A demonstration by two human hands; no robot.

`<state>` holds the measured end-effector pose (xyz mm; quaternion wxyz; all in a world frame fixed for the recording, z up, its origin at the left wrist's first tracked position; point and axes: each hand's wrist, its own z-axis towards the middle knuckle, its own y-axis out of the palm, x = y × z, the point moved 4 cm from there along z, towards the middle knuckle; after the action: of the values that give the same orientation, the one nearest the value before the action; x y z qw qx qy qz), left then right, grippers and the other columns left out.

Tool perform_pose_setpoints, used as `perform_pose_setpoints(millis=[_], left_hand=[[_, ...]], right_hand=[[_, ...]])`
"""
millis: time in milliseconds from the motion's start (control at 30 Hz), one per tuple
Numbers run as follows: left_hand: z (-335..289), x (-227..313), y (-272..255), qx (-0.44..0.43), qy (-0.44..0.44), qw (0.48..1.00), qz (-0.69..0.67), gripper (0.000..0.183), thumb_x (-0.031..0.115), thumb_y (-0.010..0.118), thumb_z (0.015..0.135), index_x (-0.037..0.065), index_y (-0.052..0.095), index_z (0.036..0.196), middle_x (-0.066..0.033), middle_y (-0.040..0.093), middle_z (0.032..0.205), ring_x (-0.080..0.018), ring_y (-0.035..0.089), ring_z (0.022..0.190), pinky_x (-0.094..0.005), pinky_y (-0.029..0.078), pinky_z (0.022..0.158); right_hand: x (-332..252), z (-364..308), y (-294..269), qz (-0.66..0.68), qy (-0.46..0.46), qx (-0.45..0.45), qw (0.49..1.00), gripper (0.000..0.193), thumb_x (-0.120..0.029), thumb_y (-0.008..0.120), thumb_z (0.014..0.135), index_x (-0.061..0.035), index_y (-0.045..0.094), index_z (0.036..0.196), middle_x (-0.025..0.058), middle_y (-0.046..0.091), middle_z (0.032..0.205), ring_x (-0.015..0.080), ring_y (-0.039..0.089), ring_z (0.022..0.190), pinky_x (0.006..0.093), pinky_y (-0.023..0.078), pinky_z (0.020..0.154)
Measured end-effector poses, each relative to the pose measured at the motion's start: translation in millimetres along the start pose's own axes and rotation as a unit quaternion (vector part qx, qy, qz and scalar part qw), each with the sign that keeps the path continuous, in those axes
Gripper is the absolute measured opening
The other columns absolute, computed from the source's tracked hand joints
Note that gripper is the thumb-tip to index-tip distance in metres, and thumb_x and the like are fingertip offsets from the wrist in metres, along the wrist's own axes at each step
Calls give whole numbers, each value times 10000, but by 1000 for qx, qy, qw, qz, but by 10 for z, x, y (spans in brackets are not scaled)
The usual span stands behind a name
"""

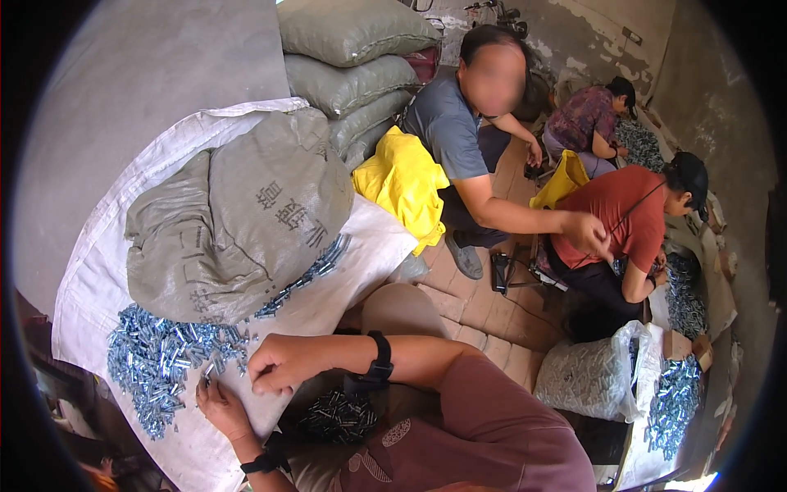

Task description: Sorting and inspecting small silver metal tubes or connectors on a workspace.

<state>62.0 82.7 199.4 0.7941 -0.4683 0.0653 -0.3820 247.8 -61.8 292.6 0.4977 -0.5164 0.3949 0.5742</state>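
At ten o'clock from the half-open left hand [223,412] lie the blue-silver metal pieces [160,361]; the right hand [283,362], forearm from three o'clock, curls inward; whether either grips anything, I cannot tell.

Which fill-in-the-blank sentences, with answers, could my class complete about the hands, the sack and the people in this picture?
1. The small, shiny metal pieces beside the bare left hand and bare right hand are coloured ____.
2. The wide, cloth-like sheet under the large, rumpled grey sack is coloured ____.
3. On the head, the person in the rust-red, short-sleeved shirt wears a black ____.

Missing words: blue; white; cap.
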Motion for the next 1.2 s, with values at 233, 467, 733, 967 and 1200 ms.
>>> perform_pose_setpoints(millis=[233, 467, 733, 967, 1200], left_hand=[[-25, -35, 39, 13, 14, 1000, 1, 185, 42, 530, 816, -39, 642, 939, -229, 581, 1140, -397, 526, 1049, -450, 415, 928], [-23, -3, 16, 22, 21, 1000, 6, 190, 44, 538, 813, -36, 634, 956, -224, 582, 1144, -392, 531, 1046, -455, 419, 922], [-27, -20, 19, 21, 17, 1000, -8, 186, 41, 537, 812, -40, 635, 947, -226, 585, 1143, -394, 531, 1046, -443, 421, 926], [-24, -29, 37, 19, 21, 1000, -2, 180, 43, 537, 812, -32, 633, 944, -225, 582, 1151, -394, 531, 1048, -443, 421, 925], [-20, -11, 37, 17, 19, 1000, -4, 180, 39, 538, 808, -29, 630, 948, -228, 578, 1154, -396, 532, 1043, -449, 423, 921]], right_hand=[[796, 270, -87, -315, -57, 204, 925, 175, -228, 634, 808, -54, 645, 796, 91, 657, 679, 241, 641, 590, 333, 491, 562], [1005, 355, 16, -373, -34, 161, 913, 204, -251, 602, 810, -96, 629, 940, 107, 659, 817, 307, 633, 731, 416, 489, 667], [1077, 382, 97, -448, -37, 138, 882, 317, -252, 596, 812, -99, 583, 1089, 116, 612, 959, 313, 622, 838, 427, 487, 724], [1138, 410, 106, -458, -45, 154, 874, 164, -232, 577, 799, -84, 597, 867, 101, 576, 888, 296, 611, 799, 419, 484, 702], [1146, 408, 97, -456, -69, 160, 873, 139, -223, 565, 804, -89, 602, 814, 94, 567, 859, 285, 608, 766, 412, 488, 683]])
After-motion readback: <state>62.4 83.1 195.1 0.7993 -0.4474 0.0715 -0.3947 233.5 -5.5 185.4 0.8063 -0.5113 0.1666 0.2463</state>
